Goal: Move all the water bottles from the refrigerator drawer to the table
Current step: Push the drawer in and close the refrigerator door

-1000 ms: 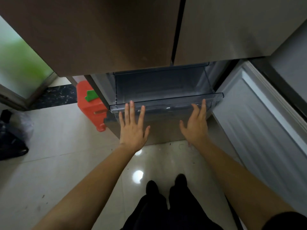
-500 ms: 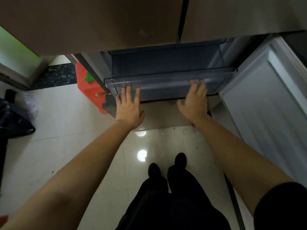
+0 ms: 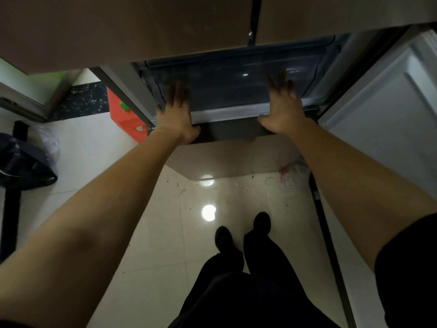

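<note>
The left hand (image 3: 176, 114) and right hand (image 3: 283, 110) press flat on the front of the clear refrigerator drawer (image 3: 231, 91), 1 near each end, fingers straight and apparently a little spread, though blurred. The drawer sits in the lower compartment under 2 closed upper doors (image 3: 142, 24).

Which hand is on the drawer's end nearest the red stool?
The left hand, fingers straight on the left end of the drawer, with the red stool just beyond. The right hand is at the other end, beside the open white door.
</note>
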